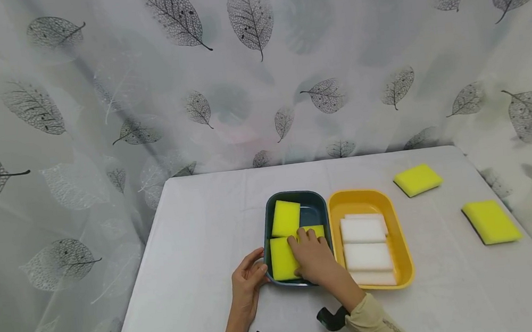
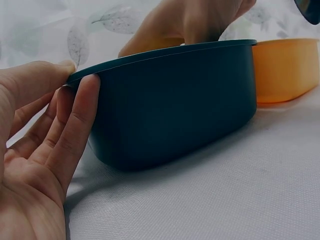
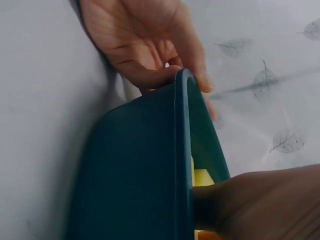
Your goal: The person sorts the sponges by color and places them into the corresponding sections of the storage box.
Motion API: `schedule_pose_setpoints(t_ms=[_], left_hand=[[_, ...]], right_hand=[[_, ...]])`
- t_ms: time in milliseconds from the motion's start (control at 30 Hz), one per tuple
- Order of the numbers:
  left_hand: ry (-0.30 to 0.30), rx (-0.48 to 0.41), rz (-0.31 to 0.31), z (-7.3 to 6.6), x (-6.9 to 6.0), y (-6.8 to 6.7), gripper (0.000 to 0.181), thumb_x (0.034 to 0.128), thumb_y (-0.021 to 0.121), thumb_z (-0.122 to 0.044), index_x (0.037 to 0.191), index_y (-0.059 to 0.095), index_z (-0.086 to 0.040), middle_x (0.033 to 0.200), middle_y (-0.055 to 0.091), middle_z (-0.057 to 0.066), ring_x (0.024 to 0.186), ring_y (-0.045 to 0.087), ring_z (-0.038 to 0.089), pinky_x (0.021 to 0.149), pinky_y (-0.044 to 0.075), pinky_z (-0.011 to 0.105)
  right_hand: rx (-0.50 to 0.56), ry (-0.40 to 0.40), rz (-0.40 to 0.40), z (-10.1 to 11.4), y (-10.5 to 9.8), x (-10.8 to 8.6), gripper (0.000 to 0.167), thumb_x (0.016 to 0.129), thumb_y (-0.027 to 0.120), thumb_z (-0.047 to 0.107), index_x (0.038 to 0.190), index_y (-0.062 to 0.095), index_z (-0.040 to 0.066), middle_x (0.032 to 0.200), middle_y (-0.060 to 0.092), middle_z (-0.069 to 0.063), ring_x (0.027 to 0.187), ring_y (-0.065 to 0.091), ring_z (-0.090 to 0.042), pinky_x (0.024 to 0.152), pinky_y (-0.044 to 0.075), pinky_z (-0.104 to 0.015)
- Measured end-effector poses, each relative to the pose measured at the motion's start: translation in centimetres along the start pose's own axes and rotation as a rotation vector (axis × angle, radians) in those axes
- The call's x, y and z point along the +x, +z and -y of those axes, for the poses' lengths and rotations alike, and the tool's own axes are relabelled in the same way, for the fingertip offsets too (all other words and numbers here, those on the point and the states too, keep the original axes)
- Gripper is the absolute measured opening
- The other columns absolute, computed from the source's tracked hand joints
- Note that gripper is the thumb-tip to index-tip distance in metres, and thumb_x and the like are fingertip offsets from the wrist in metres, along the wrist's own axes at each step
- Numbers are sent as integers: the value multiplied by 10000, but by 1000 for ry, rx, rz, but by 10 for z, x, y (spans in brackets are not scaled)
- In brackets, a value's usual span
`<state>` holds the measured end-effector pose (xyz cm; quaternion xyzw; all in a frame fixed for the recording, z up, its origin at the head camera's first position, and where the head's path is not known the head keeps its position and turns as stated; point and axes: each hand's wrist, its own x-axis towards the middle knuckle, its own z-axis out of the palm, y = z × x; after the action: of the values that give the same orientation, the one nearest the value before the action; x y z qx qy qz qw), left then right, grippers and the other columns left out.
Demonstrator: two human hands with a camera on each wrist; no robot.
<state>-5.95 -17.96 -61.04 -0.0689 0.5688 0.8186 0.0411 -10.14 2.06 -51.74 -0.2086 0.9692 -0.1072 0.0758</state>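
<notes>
In the head view, my left hand (image 1: 247, 285) pinches the near-left rim of a dark teal bin (image 1: 302, 285), thumb on top and fingers against the outer wall. My right hand (image 1: 314, 257) reaches down into this bin with bent fingers around a yellow sponge (image 1: 319, 230) at its right side, mostly covered by the hand. Two more yellow sponges lie along the bin's left side, one far (image 1: 286, 217) and one near (image 1: 283, 260). The bin wall hides the right fingertips in the left wrist view and the right wrist view.
An orange-yellow bin (image 1: 406, 264) stands against the teal bin's right side, holding several white sponges (image 1: 368, 256). Farther right on the white table (image 1: 192, 248) lie two yellow sponges with dark undersides, one far (image 1: 417, 179) and one nearer (image 1: 493, 222). Leaf-patterned curtain (image 1: 241, 109) hangs behind.
</notes>
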Motion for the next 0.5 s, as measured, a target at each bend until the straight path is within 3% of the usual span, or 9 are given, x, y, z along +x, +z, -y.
schedule_pose_setpoints(t_ms=[233,500], left_hand=[[-1,2,-3,-1,0,-1,487,970,698,-66,1440,573,-24,1338,629,73,917,664,66,736,615,209],[-5,-5,-6,-1,0,0,494,955,718,-65,1427,581,-18,1333,631,86,908,662,68,740,616,209]], right_hand=[[112,-6,0,-8,-6,-4,633,809,909,298,1333,629,80,1475,545,-230,1346,514,-456,1048,526,-611],[308,50,23,-23,-19,-11,474,914,809,245,1343,659,111,1492,580,-152,1373,543,-374,1138,485,-566]])
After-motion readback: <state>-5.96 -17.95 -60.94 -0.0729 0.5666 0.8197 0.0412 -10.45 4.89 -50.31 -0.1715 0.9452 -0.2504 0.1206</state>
